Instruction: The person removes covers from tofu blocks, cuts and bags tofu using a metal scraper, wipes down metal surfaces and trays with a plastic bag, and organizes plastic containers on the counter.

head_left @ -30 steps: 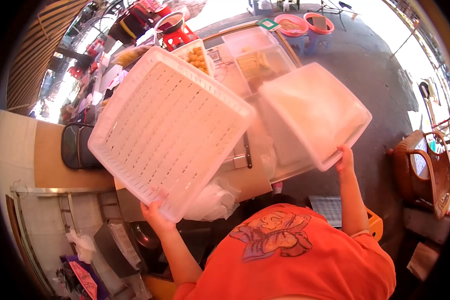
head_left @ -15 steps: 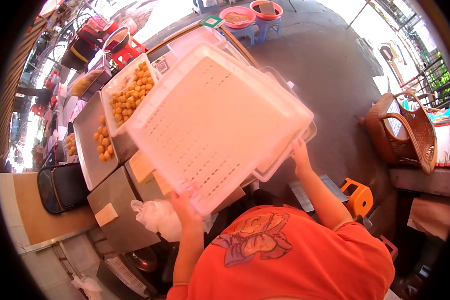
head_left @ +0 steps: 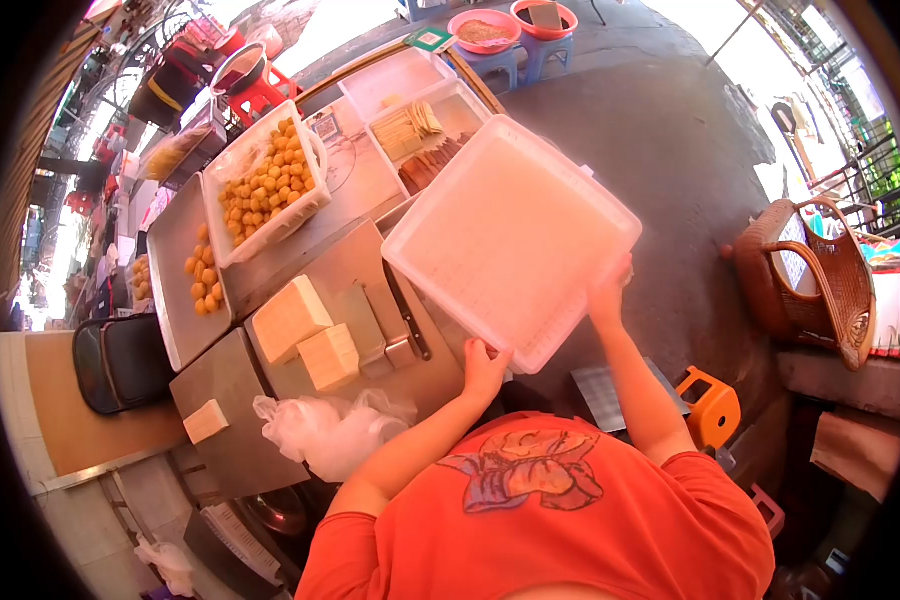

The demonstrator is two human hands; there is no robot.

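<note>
A square, pale plastic tray (head_left: 515,240) is in front of me, tilted, over the right end of the table. My left hand (head_left: 485,368) grips its near-left corner. On its right edge lies my right hand (head_left: 610,290), fingers partly hidden by the tray. Whether a second tray sits beneath it I cannot tell. Left of the tray, a knife (head_left: 407,312) and a wide metal blade (head_left: 363,318) lie on a board, beside two pale blocks (head_left: 292,318). A crumpled plastic bag (head_left: 335,430) rests near my left forearm.
A white basket of round yellow pieces (head_left: 268,185) stands at the back left, beside a metal tray (head_left: 185,265) with more. Behind the held tray is a container of sliced food (head_left: 410,130). A wicker chair (head_left: 805,270) and an orange stool (head_left: 712,408) are at right.
The perforated tray in my left hand has moved right onto the other tray, and they now line up. The knife, blocks and sliced food have come into view.
</note>
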